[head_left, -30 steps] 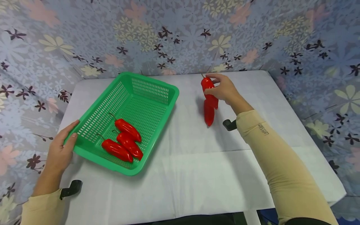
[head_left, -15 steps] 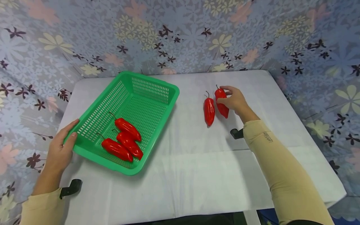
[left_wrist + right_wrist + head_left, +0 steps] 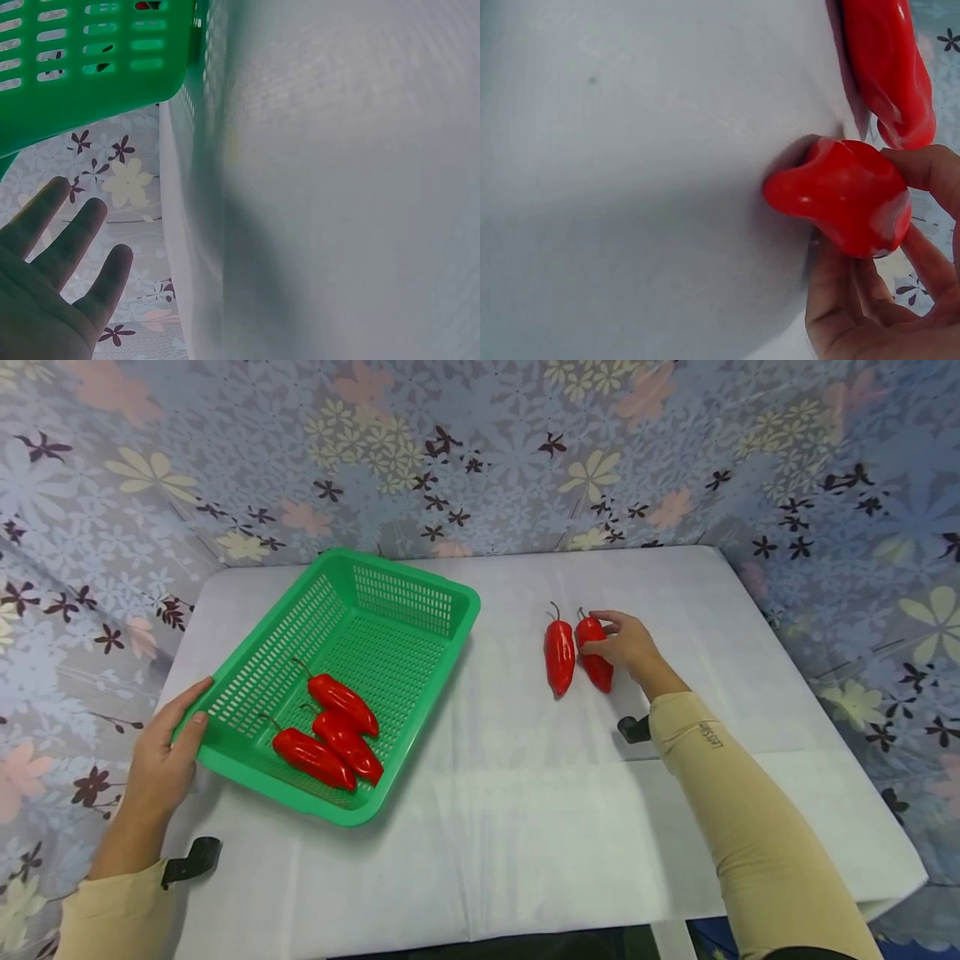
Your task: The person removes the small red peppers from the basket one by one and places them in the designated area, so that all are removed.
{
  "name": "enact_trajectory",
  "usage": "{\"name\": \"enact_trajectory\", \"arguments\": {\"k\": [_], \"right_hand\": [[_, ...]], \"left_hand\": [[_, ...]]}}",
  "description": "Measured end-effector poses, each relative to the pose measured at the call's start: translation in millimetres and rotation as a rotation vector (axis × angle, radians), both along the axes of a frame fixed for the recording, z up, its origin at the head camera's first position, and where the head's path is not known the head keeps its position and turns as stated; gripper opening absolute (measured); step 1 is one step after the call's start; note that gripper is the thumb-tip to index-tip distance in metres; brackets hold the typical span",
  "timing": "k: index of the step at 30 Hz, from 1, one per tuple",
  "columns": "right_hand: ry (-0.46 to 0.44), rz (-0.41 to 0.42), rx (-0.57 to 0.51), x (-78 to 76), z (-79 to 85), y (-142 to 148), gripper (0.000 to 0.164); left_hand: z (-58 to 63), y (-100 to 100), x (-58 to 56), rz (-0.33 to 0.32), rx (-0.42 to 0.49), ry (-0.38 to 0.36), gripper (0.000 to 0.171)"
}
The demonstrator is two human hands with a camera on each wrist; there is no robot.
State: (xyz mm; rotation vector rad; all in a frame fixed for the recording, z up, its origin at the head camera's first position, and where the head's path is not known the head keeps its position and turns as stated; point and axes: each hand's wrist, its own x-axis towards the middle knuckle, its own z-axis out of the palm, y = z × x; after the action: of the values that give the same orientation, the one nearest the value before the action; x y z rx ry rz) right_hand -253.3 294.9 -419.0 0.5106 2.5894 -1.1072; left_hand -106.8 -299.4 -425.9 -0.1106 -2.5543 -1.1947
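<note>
While the right hand [image 3: 628,642] holds one red pepper [image 3: 597,673] at about one o'clock of the table [image 3: 510,827], thumb and fingers curled around its body, a light grip seems best, because the skin looks slippery. The second pepper [image 3: 559,656] lies near, at the held one's nine o'clock; the thumb should loosen slowly, so as not to push this neighbour. At the green basket's [image 3: 390,647] eight-to-nine o'clock corner is the left hand [image 3: 167,752], three fingers straight; whether thumb and forefinger pinch the rim, I cannot tell.
</note>
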Motion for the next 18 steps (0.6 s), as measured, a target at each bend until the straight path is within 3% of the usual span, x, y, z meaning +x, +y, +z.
{"name": "enact_trajectory", "arguments": {"k": [7,14,18], "right_hand": [[0.033,-0.021,0.024,2.2,6.8,5,0.082],[0.245,-0.029,0.034,1.5,32.9,7,0.085],[0.287,-0.002,0.05,-2.4,47.5,5,0.086]], "left_hand": [[0.2,1,-0.1,0.003,0.004,0.003,0.045],[0.1,1,-0.4,0.011,-0.008,-0.001,0.046],[0.2,1,-0.2,0.015,-0.018,-0.01,0.046]]}}
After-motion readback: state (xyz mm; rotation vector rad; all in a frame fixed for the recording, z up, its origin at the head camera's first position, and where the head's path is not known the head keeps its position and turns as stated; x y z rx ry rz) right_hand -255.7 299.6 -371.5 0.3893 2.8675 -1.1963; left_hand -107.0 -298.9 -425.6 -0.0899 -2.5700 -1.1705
